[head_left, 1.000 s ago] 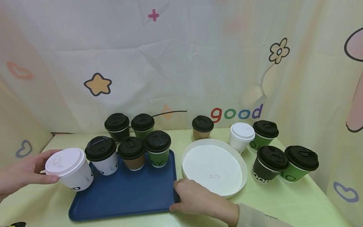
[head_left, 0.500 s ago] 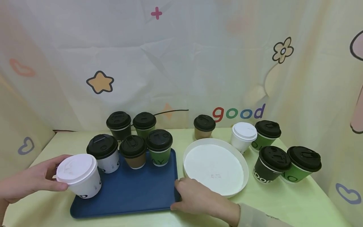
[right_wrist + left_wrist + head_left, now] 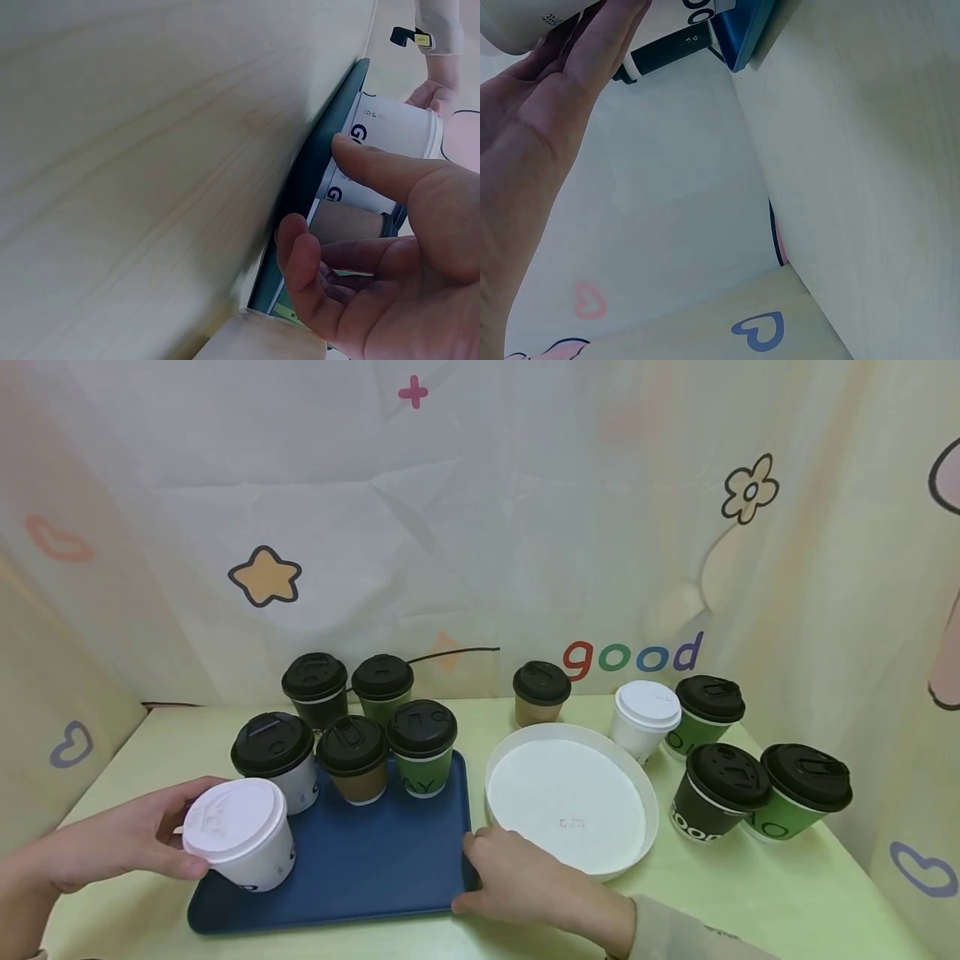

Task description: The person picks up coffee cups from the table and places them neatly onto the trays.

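Left hand (image 3: pixel 142 835): clamped on the cup below, thumb on its near side, the other fingers round the back.

White cup with white lid (image 3: pixel 240 835): in my left grasp, over the near left part of the tray; whether its base touches, I cannot tell.

White cup with black lid (image 3: pixel 277 764): upright, on the tray at its far left, behind the held cup.

Black cup (image 3: pixel 317 689), black-lidded: behind the tray.

Blue tray (image 3: pixel 382 860): rectangular, its near half bare to the right of the held cup.

Brown cup (image 3: pixel 356 760), black-lidded: upright, on the tray's far side, in the middle of its row.

Pale green cup (image 3: pixel 382 687), black-lidded: behind the tray, beside the black one.

Green cup (image 3: pixel 422 747), lettered, black-lidded: upright, at the tray's far right.

Right hand (image 3: pixel 517 877): thumb and curled fingers gripping the tray's near right corner.

Small brown cup (image 3: pixel 542 693), black-lidded: behind the dish.

Round white dish (image 3: pixel 570 802): shallow, right of the tray, small red print on its floor.

Second white cup (image 3: pixel 645 718), white-lidded: just beside the dish's far right rim.

Rear green cup (image 3: pixel 705 714), black-lidded: just behind that.

Lettered black cup (image 3: pixel 716 793), black-lidded: right of the dish.

Far-right green cup (image 3: pixel 802 793), black-lidded: just beside it.
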A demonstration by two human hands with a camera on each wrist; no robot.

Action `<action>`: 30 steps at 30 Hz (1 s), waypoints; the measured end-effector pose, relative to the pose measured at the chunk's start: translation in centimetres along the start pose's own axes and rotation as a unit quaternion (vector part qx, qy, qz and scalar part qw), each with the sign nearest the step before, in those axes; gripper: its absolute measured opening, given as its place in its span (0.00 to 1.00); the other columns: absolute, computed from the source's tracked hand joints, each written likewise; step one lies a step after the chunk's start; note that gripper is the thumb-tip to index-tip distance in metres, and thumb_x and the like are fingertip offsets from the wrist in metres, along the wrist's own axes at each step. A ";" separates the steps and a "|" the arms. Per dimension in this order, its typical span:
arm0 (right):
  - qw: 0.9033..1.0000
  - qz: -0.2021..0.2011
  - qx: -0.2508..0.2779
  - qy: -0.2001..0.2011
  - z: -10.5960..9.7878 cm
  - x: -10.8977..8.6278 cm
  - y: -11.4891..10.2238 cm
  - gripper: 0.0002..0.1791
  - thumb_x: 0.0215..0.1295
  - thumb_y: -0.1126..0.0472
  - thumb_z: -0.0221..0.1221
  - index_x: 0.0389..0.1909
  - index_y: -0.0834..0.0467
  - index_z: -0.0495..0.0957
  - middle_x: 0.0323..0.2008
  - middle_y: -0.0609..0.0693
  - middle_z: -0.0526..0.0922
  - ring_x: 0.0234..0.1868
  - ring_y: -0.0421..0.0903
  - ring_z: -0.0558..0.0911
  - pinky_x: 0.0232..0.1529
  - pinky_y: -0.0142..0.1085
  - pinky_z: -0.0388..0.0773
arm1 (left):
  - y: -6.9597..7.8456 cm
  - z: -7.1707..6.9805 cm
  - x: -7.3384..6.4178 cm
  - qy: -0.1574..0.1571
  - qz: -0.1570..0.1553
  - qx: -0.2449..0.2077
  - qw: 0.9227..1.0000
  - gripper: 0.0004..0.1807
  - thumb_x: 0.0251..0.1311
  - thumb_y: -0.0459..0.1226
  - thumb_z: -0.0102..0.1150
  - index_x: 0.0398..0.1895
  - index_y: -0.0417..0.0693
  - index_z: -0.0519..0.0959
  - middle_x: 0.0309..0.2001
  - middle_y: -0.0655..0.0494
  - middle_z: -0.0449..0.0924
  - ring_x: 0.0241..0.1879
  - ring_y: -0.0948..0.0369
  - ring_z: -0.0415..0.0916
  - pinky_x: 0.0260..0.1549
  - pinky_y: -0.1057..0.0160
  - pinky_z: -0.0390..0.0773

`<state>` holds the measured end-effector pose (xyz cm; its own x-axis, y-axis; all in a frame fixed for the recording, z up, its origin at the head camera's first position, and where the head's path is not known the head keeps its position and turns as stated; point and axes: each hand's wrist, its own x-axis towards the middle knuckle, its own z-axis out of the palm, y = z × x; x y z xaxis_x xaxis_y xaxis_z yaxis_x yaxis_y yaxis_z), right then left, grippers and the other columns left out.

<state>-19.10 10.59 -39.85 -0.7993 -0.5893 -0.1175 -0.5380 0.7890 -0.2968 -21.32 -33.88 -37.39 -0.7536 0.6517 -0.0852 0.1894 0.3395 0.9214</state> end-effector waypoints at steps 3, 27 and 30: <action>1.000 -0.001 -0.001 0.003 -0.1 0.0 0.1 0.23 0.54 0.46 0.76 0.38 0.60 0.81 0.29 0.45 0.77 0.28 0.38 0.75 0.33 0.32 0.77 | 0.2 0.2 0.6 0.003 -0.015 0.003 1.000 0.36 0.64 0.27 0.63 0.73 0.38 0.60 0.60 0.41 0.74 0.54 0.53 0.77 0.48 0.57 0.82; 1.000 -0.003 -0.008 0.013 0.0 -0.1 0.2 0.24 0.54 0.46 0.76 0.37 0.60 0.80 0.30 0.47 0.78 0.29 0.40 0.76 0.33 0.34 0.78 | -0.2 -4.2 0.8 -0.020 0.000 0.030 0.999 0.27 0.68 0.24 0.57 0.70 0.37 0.68 0.65 0.52 0.76 0.63 0.65 0.75 0.55 0.63 0.78; 1.000 -0.005 -0.006 0.012 0.0 -0.2 0.1 0.23 0.54 0.46 0.76 0.37 0.59 0.80 0.30 0.46 0.77 0.28 0.39 0.75 0.32 0.34 0.77 | -0.2 -5.5 0.8 0.014 -0.024 0.077 0.997 0.25 0.69 0.27 0.58 0.68 0.37 0.69 0.63 0.58 0.78 0.60 0.70 0.75 0.50 0.64 0.79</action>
<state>-19.00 10.75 -39.82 -0.7998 -0.5932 -0.0914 -0.5495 0.7850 -0.2861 -25.39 -37.19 -35.55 -0.7809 0.6142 -0.1142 0.2465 0.4710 0.8470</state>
